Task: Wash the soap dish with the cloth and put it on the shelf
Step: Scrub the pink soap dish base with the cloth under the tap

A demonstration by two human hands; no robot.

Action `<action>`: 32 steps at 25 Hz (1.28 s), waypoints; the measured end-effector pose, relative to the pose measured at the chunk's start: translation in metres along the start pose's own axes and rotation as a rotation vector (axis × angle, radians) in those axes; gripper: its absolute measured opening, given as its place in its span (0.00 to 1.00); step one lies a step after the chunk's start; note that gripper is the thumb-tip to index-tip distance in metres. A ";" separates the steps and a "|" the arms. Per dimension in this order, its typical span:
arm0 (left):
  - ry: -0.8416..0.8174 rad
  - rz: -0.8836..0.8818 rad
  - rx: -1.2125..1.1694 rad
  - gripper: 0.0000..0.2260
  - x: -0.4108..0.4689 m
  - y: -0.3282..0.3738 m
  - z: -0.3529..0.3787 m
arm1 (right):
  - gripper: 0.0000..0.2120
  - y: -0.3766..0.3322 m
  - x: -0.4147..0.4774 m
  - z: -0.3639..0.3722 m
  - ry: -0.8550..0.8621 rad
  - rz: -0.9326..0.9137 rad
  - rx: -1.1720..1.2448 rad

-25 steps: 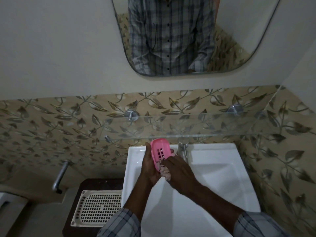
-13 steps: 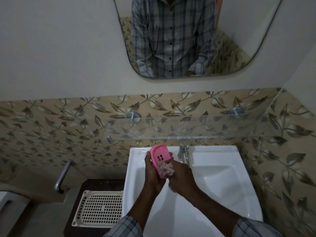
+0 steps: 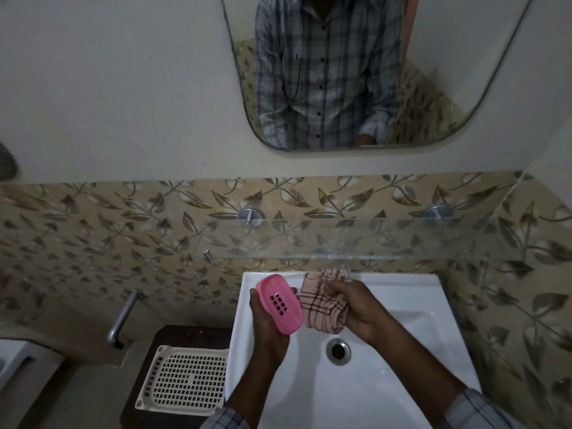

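My left hand [image 3: 266, 326] holds a pink oval soap dish [image 3: 278, 303] with a grid of drain slots, tilted over the left part of the white sink [image 3: 411, 308]. Just to its right, my right hand [image 3: 356, 308] grips a bunched pink checked cloth [image 3: 322, 308]. The cloth sits beside the dish, touching or nearly touching its right edge. A clear glass shelf [image 3: 371, 239] on two metal pegs runs along the tiled wall just above the sink. The tap is hidden behind the cloth and the shelf.
The sink drain [image 3: 339, 350] lies below my hands. A cream perforated tray [image 3: 185, 379] rests on a dark stand left of the sink. A metal pipe [image 3: 122, 318] juts from the tiled wall at left. A mirror [image 3: 356, 72] hangs above.
The cloth was rubbing the face of the dish; now my right hand has pulled it off to the right and the dish's slotted face is exposed. The view has also shifted lower.
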State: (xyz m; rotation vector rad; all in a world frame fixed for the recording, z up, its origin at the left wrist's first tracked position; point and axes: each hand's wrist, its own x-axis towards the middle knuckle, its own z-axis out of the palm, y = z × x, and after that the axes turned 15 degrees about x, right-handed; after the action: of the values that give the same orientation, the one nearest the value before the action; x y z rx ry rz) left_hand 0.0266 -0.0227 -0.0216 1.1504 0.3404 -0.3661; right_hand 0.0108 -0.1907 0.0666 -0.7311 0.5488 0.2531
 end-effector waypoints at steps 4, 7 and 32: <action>0.041 -0.027 0.045 0.35 -0.002 -0.007 -0.019 | 0.09 -0.012 -0.002 -0.015 0.261 -0.411 -0.639; 0.035 -0.070 0.066 0.38 -0.004 -0.010 0.000 | 0.19 0.004 -0.009 -0.001 0.367 -0.583 -1.137; -0.456 -0.596 0.070 0.30 -0.003 0.051 0.012 | 0.11 0.005 0.035 -0.053 -1.242 -1.079 -1.729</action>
State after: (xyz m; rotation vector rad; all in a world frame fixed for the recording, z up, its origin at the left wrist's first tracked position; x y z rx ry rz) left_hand 0.0475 -0.0146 0.0261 0.9806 0.2616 -1.1496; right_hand 0.0174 -0.2226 0.0118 -2.1044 -1.5173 0.0514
